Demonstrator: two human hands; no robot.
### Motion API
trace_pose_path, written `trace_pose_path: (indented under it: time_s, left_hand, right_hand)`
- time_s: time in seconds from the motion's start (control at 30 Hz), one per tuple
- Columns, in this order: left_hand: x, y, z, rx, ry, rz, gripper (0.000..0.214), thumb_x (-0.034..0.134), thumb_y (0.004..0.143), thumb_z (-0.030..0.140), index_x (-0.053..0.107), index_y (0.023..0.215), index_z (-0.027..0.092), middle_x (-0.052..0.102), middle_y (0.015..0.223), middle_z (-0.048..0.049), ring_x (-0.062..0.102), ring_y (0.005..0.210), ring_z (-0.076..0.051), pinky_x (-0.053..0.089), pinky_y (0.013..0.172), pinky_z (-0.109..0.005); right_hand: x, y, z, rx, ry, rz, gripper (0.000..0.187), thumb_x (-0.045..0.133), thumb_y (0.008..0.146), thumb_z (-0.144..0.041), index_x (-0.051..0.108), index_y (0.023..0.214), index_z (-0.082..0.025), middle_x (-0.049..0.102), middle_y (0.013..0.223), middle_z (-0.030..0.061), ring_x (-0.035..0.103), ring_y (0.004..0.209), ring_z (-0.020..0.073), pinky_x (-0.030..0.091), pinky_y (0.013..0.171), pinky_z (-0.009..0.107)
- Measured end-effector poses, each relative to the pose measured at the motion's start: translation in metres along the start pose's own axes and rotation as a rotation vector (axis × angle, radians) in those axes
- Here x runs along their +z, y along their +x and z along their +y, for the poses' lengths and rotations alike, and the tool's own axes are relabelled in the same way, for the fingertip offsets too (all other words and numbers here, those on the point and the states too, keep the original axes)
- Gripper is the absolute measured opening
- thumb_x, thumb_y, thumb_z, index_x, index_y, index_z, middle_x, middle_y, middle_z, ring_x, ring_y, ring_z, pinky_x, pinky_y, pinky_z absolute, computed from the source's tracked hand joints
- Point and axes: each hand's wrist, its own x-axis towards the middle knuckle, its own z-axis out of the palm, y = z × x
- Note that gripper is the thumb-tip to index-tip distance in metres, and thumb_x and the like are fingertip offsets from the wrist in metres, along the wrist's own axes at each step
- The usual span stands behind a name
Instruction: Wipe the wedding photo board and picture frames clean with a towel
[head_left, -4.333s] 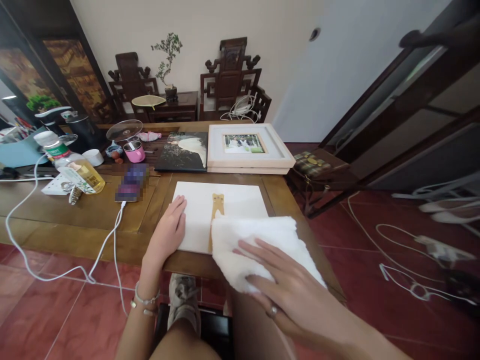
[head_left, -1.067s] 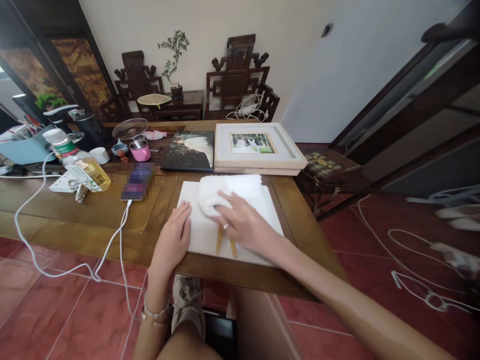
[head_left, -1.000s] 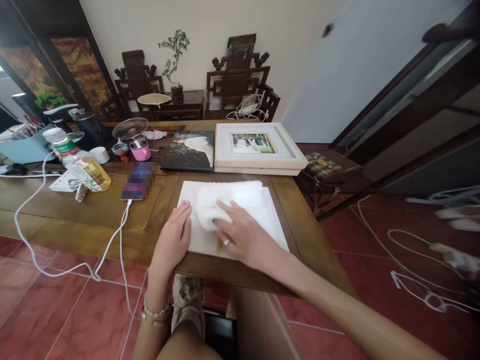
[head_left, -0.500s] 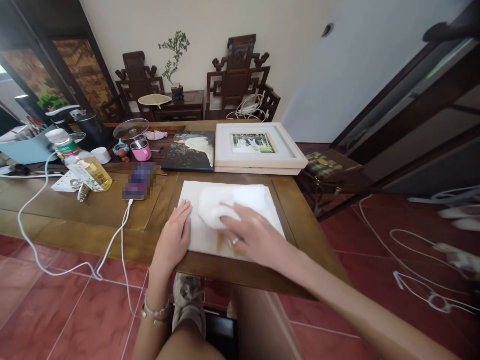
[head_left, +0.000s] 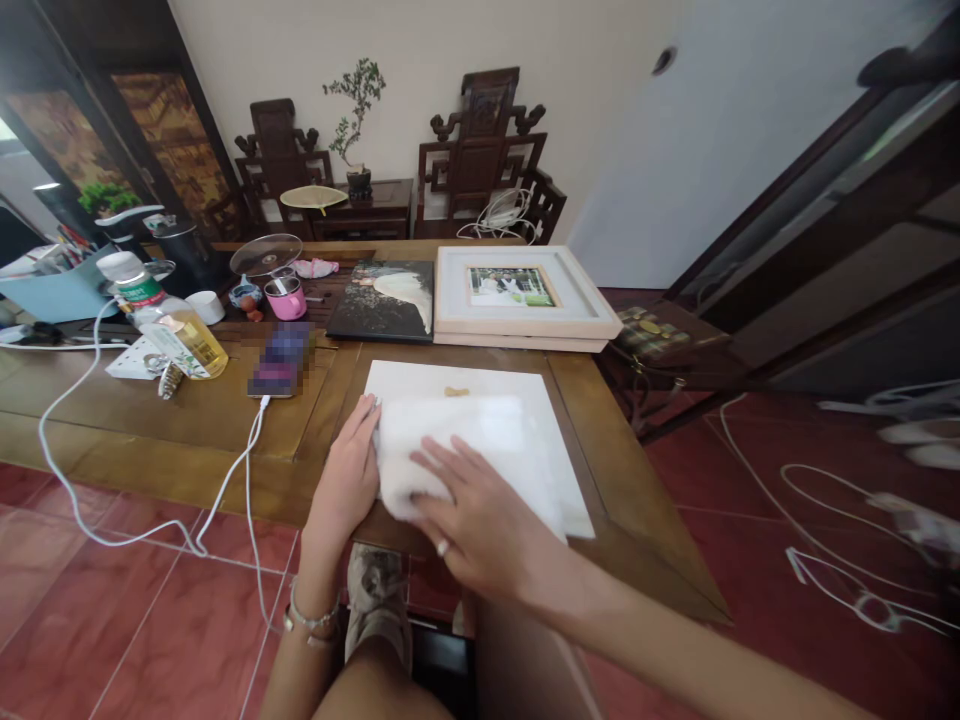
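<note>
A flat white board [head_left: 574, 510] lies near the front edge of the wooden table. My right hand [head_left: 484, 515] presses a bunched, fluffy white cloth [head_left: 409, 470] onto it, thumb tucked at the cloth's near side and fingers over the top. The cloth covers much of the board's left and middle. My left hand [head_left: 349, 465] rests along the board's left edge with its fingers stretched out. Beyond the cloth, a small tan shape [head_left: 456, 391] shows on the white surface; what it is I cannot tell.
Behind the board lie a dark photo panel [head_left: 386, 300] and a pale wooden picture frame [head_left: 517, 335]. To the left are a phone [head_left: 281, 360] on a white cable, a bottle of yellow liquid [head_left: 191, 345] and a pink mug [head_left: 285, 298]. Cables [head_left: 832, 490] trail over the floor at right.
My right hand has brought the cloth nearer to me and slightly left across the board. The tan shape at the far side now shows. My left hand stays by the left edge.
</note>
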Motion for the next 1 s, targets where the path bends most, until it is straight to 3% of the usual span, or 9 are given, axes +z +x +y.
trace_pose_path:
  time_s: [0.1, 0.23, 0.43, 0.6, 0.7, 0.87, 1.0]
  left_hand:
    - [-0.001, 0.001, 0.001, -0.004, -0.008, -0.016, 0.043, 0.033, 0.094, 0.013, 0.05, 0.133, 0.013, 0.043, 0.147, -0.0144, 0.035, 0.14, -0.02, 0.03, 0.116, -0.042]
    - [-0.001, 0.001, 0.001, 0.012, -0.003, -0.007, 0.042, 0.034, 0.094, 0.013, 0.052, 0.131, 0.016, 0.046, 0.146, -0.012, 0.035, 0.14, -0.019, 0.031, 0.116, -0.043]
    - [0.0, 0.001, 0.002, 0.024, 0.015, 0.003, 0.041, 0.033, 0.095, 0.017, 0.054, 0.13, 0.012, 0.048, 0.143, -0.0152, 0.037, 0.139, -0.021, 0.031, 0.116, -0.044]
    - [-0.004, 0.002, 0.01, 0.001, -0.013, 0.032, 0.041, 0.033, 0.098, 0.024, 0.051, 0.133, 0.016, 0.045, 0.146, -0.013, 0.038, 0.138, -0.021, 0.03, 0.116, -0.044]
    - [-0.008, 0.002, 0.014, 0.003, -0.056, 0.064, 0.043, 0.03, 0.099, 0.029, 0.047, 0.137, 0.017, 0.043, 0.148, -0.0113, 0.036, 0.139, -0.02, 0.028, 0.117, -0.043]
    - [-0.013, 0.001, 0.017, -0.012, -0.151, 0.13, 0.048, 0.022, 0.101, 0.036, 0.046, 0.138, 0.018, 0.044, 0.148, -0.009, 0.036, 0.139, -0.019, 0.027, 0.117, -0.041]
    - [-0.012, 0.001, 0.018, -0.025, -0.143, 0.049, 0.051, 0.021, 0.101, 0.038, 0.047, 0.137, 0.013, 0.042, 0.149, -0.0116, 0.035, 0.14, -0.02, 0.027, 0.117, -0.042]
  right_hand:
    - [-0.007, -0.014, -0.013, -0.061, 0.058, 0.018, 0.016, 0.059, 0.081, -0.02, 0.072, 0.091, -0.018, 0.063, 0.123, 0.0171, 0.052, 0.123, 0.034, 0.041, 0.103, 0.052]
    - [-0.01, -0.014, 0.01, -0.03, 0.13, 0.012, 0.02, 0.053, 0.087, -0.019, 0.07, 0.097, -0.02, 0.064, 0.123, 0.0131, 0.052, 0.124, 0.0297, 0.042, 0.103, 0.051]
    - [-0.002, 0.019, 0.065, 0.117, 0.021, 0.021, 0.025, 0.045, 0.094, -0.023, 0.068, 0.098, -0.014, 0.066, 0.116, 0.0185, 0.049, 0.126, 0.0288, 0.04, 0.104, 0.049]
    - [0.007, 0.045, 0.06, 0.192, -0.045, -0.008, 0.024, 0.047, 0.092, -0.02, 0.069, 0.102, -0.014, 0.062, 0.124, 0.0187, 0.044, 0.13, 0.0328, 0.035, 0.105, 0.055]
    - [0.008, 0.04, 0.04, 0.081, 0.017, -0.017, 0.025, 0.053, 0.088, -0.016, 0.07, 0.106, -0.015, 0.057, 0.133, 0.0175, 0.04, 0.133, 0.0323, 0.029, 0.109, 0.055]
    - [-0.005, 0.008, 0.016, -0.189, 0.18, -0.143, 0.027, 0.06, 0.079, -0.017, 0.071, 0.104, -0.021, 0.056, 0.136, 0.0118, 0.039, 0.134, 0.0303, 0.028, 0.111, 0.055]
    - [-0.022, -0.016, 0.017, -0.261, 0.268, -0.126, 0.022, 0.056, 0.083, -0.02, 0.07, 0.1, -0.021, 0.061, 0.13, 0.0108, 0.043, 0.132, 0.0232, 0.031, 0.111, 0.047]
